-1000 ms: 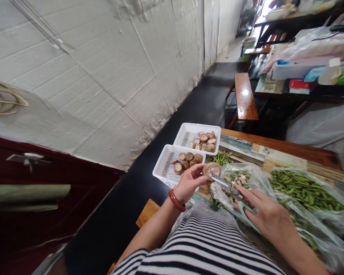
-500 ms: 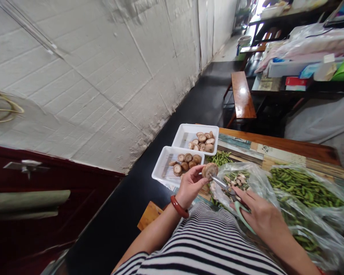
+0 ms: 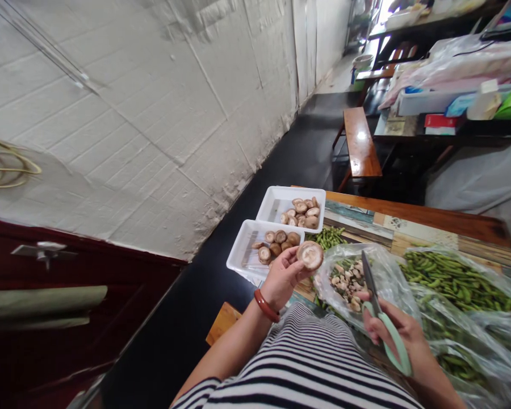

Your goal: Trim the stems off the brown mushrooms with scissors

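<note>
Between the thumb and fingers of my left hand [image 3: 284, 276] is a mushroom [image 3: 310, 255], its pale underside turned up toward me. My right hand [image 3: 396, 324] grips scissors [image 3: 380, 309] by their light green handles; the blades look closed and point away from me. Under and between the hands lies a clear plastic bag [image 3: 383, 261] with cut mushroom stems [image 3: 347, 281] in it. Just beyond my left hand, a white tray [image 3: 239, 248] holds several brown mushrooms, and a second white tray [image 3: 269, 203] behind it holds more, some with pale undersides showing.
Green bean pods [image 3: 455, 278] fill plastic bags on the right of the patterned table [image 3: 426, 233]; a smaller pile of pods [image 3: 330, 237] lies beside the trays. A wooden bench [image 3: 361, 139] and a loaded dark table stand farther back. A white wall [image 3: 162, 113] runs along the left.
The scissors have come away from the mushroom, moving right, and their blades now point away from me. The mushroom's underside has tipped into view, with no stem standing out.
</note>
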The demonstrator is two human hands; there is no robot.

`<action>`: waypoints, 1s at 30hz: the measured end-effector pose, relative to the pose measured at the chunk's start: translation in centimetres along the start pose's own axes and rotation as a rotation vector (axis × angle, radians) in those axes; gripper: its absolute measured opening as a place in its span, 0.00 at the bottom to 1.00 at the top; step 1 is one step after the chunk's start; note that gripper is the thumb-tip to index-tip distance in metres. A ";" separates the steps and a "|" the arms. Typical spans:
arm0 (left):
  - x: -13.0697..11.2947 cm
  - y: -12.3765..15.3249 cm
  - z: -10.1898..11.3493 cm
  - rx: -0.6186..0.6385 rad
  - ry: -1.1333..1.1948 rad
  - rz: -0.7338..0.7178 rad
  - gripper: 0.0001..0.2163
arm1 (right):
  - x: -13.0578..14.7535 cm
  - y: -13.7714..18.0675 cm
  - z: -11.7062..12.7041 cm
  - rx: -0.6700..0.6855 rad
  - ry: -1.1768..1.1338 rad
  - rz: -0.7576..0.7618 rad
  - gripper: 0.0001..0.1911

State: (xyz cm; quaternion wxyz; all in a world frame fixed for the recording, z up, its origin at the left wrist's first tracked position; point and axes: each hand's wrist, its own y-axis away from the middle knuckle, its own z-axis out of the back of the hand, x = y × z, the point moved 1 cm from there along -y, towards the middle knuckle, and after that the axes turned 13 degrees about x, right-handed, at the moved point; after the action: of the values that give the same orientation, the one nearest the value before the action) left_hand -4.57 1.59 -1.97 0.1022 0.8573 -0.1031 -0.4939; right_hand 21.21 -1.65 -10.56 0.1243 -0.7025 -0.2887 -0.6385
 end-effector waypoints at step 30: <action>1.5 -13.9 10.2 -0.255 -0.401 0.095 0.27 | -3.8 -0.7 -2.0 -0.217 -0.005 -0.213 0.21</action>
State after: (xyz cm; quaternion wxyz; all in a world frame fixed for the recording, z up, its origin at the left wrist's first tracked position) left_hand -11.66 13.71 -12.04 0.2099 0.7164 -0.0984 -0.6581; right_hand 19.05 -3.11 -14.08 -0.0215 -0.6788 -0.2915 -0.6736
